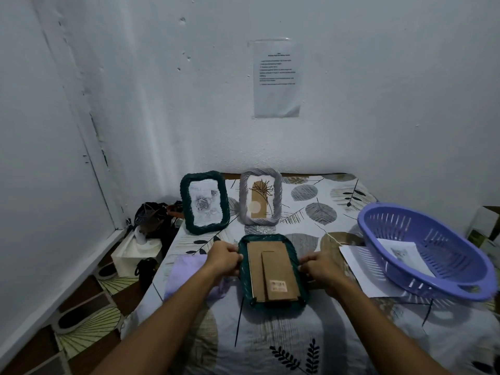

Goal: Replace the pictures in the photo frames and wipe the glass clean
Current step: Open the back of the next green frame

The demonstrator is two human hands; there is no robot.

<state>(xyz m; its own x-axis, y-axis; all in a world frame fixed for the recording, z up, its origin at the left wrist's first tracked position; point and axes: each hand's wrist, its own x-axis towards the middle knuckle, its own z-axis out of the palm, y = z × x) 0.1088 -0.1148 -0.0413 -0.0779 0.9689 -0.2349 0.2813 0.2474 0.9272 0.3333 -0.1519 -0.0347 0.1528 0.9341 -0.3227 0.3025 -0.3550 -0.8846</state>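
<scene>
A dark green photo frame (303, 286) lies face down in front of me, its brown cardboard back and stand facing up. My left hand (223, 257) grips its left edge and my right hand (320, 267) grips its right edge. Behind it stand two upright frames: a dark green frame (185, 201) with a rose picture and a grey frame (244, 196) with a brown plant picture. A lilac cloth (186, 272) lies flat under my left forearm. Loose white pictures (354, 262) lie to the right.
A purple plastic basket (465, 282) holding a sheet of paper sits at the right. The leaf-patterned sheet (311, 336) covers the surface. On the floor at left stand a white box (130, 257) and dark bags (151, 215). A printed notice (277, 77) hangs on the wall.
</scene>
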